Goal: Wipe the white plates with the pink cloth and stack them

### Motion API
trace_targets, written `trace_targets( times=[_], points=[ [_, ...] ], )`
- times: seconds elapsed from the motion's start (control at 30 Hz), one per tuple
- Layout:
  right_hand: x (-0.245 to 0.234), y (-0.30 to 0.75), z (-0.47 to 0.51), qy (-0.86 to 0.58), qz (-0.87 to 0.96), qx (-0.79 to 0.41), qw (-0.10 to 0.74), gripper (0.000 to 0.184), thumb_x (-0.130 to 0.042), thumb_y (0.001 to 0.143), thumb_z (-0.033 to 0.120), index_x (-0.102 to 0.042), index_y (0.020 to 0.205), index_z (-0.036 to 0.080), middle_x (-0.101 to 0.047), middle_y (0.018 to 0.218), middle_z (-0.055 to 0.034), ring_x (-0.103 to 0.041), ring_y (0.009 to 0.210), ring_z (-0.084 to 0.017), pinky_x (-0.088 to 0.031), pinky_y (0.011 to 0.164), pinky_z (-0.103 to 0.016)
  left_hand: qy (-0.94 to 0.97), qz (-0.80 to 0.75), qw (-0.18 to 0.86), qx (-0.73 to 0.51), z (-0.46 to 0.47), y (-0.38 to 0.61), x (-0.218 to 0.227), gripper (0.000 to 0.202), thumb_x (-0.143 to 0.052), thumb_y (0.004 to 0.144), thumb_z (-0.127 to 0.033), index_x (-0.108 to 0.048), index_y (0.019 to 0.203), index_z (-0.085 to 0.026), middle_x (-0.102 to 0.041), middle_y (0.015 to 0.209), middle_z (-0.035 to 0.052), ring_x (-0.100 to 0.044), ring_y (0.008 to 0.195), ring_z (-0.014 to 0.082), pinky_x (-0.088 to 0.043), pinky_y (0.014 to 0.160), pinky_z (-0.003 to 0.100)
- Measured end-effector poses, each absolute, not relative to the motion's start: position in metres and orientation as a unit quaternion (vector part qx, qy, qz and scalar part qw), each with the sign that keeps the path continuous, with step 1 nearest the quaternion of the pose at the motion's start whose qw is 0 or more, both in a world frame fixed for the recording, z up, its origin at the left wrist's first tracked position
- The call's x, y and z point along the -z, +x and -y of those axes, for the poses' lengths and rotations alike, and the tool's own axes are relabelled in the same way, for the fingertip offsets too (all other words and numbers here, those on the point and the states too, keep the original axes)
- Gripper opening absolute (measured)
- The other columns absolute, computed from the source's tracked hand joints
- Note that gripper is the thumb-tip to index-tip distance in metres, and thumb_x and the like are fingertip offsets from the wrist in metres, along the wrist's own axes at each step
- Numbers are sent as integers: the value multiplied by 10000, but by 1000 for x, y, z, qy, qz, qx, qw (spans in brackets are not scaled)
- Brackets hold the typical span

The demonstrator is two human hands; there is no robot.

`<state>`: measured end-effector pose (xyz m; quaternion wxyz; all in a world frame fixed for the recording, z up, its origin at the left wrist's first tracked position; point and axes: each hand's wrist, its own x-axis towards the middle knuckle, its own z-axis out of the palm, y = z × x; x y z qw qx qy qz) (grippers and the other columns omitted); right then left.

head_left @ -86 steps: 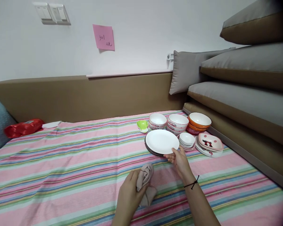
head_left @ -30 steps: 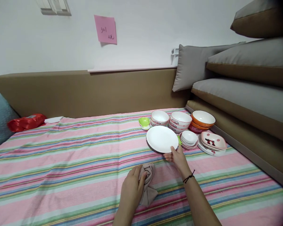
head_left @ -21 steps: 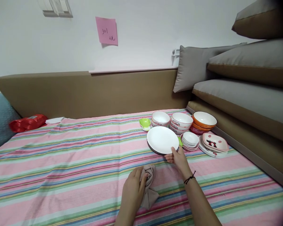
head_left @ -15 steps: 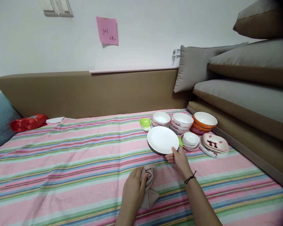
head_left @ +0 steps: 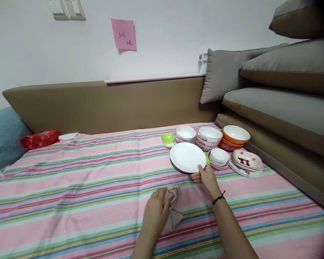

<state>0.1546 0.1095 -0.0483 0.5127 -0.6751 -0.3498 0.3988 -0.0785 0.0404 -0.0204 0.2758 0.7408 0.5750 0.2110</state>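
Observation:
My right hand (head_left: 205, 176) grips the near right rim of a round white plate (head_left: 187, 157), thumb on top and fingers underneath. A dark edge shows below the plate's rim; I cannot tell whether it is a second plate. My left hand (head_left: 157, 207) is closed around a bunched beige cloth (head_left: 174, 212), which rests on the striped sheet nearer to me. Just behind the plate are a green leaf-shaped dish (head_left: 167, 139) and white bowls with red rims (head_left: 185, 133). A stack of small white bowls (head_left: 219, 157) stands to its right.
Another stack of red-rimmed bowls (head_left: 209, 137), orange bowls (head_left: 235, 134) and a pink square dish (head_left: 247, 160) on flat plates stand at the right. Thick grey-brown cushions (head_left: 283, 108) border that side. A red package (head_left: 40, 139) lies far left on the striped sheet (head_left: 83, 180).
The view has shifted slightly. Both hands keep their holds on the plate and the cloth, with little other movement.

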Motion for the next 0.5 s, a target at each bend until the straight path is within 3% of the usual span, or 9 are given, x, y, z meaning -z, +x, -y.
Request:
trace_targets(
  times=[0.1,0.2,0.33,0.5],
  points=[
    [34,154,-102,-696,346,-383,500,610,-425,881,402,-326,1380,65,-647,560,-53,-597,445,-226,-459,444,-313,750,-565,271,-211,-40,-82,23,461,-360,925,-413,-581,1235,-152,-618,1243,131,-548,1159,273,-428,974,397],
    [16,150,-90,-736,378,-266,495,581,-429,881,339,-335,1397,90,-619,575,-34,-568,486,-216,-409,504,-298,745,-550,285,-247,-41,-87,26,438,-408,907,-402,-592,1224,-162,-634,1224,122,-561,1145,263,-425,975,381],
    [8,135,-64,-692,532,-136,468,356,-343,910,339,-595,1085,158,-641,692,-68,-579,615,-200,-374,598,-271,706,-542,325,-319,-38,-90,35,396,-459,881,-408,-636,1158,-188,-665,1174,104,-599,1086,246,-431,958,368],
    [31,107,-18,-631,601,-211,444,313,-339,899,349,-603,830,196,-573,550,-7,-503,501,-162,-317,510,-235,587,-564,370,-448,-24,-91,50,434,-620,764,-423,-638,1111,-163,-664,1174,110,-597,1086,246,-436,940,346]
  ],
)
